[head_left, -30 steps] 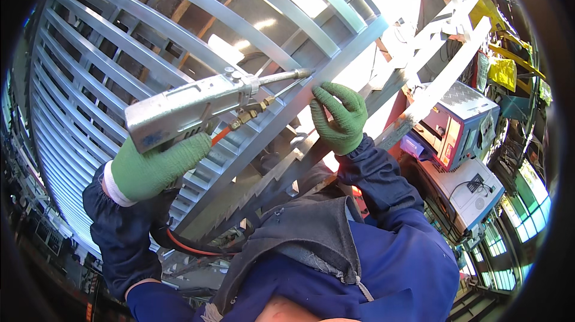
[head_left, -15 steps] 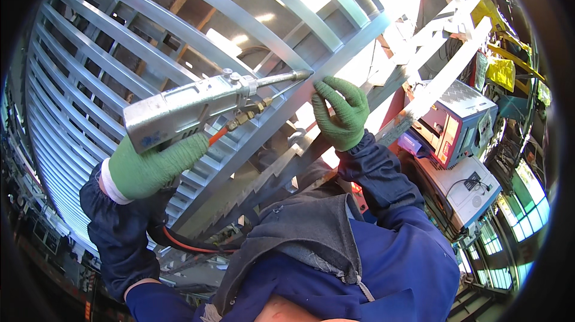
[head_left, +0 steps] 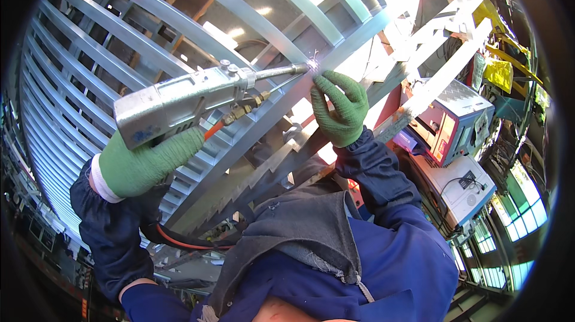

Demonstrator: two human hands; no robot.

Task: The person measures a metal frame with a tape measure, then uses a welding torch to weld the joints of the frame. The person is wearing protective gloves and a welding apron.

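Observation:
My left hand (head_left: pixel 141 166), in a green glove, is closed round a silver handheld laser welding gun (head_left: pixel 179 99). The gun's nozzle (head_left: pixel 281 71) meets a joint between a metal slat (head_left: pixel 269 32) and the long metal side rail (head_left: pixel 357 38). Small bright sparks (head_left: pixel 312 63) fly at the tip. A thin wire runs beside the nozzle from a brass fitting (head_left: pixel 242 109) with an orange hose. My right hand (head_left: pixel 342 112), also green-gloved, rests its fingertips at the rail just beside the sparks. Its fingers are bent, with a gap between them and the thumb.
Several parallel slats form a large metal frame (head_left: pixel 120 40) on the left. Stacked machine boxes (head_left: pixel 458 118) stand at the right, near pale beams (head_left: pixel 440 82) and yellow material (head_left: pixel 498 75). A red-and-black hose (head_left: pixel 179 241) trails below my left arm.
Sparks have appeared at the nozzle tip. The gun and my left hand have shifted slightly left and down in the picture. My right hand remains at nearly the same spot on the rail.

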